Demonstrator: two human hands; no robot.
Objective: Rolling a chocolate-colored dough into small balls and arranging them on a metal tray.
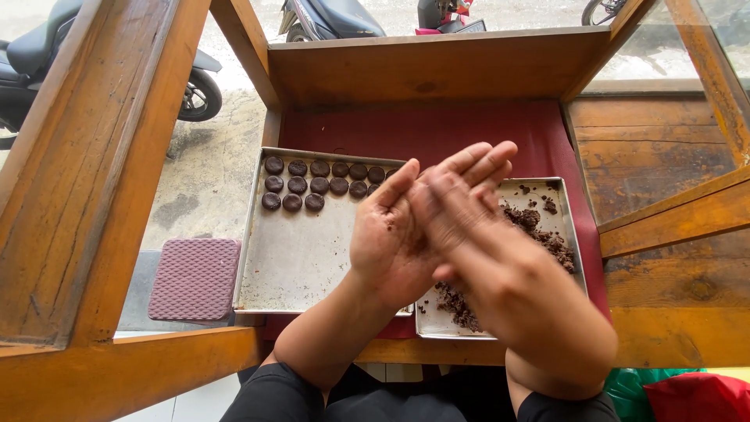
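My left hand (388, 238) lies palm up over the two trays, and my right hand (484, 258) is pressed flat across it, palm to palm. Whatever is between the palms is hidden; dark crumbs stick to the left palm. Under my hands, to the left, a metal baking tray (293, 262) carries several dark round dough discs (312, 178) in rows at its far end. To the right a second metal tray (566, 227) holds loose dark brown dough crumbs (539, 227).
Both trays rest on a dark red cloth (437, 129) laid over a wooden table with a raised wooden frame (101, 180). A purple textured pad (195, 277) lies left of the table. Scooters (47, 70) stand on the ground beyond.
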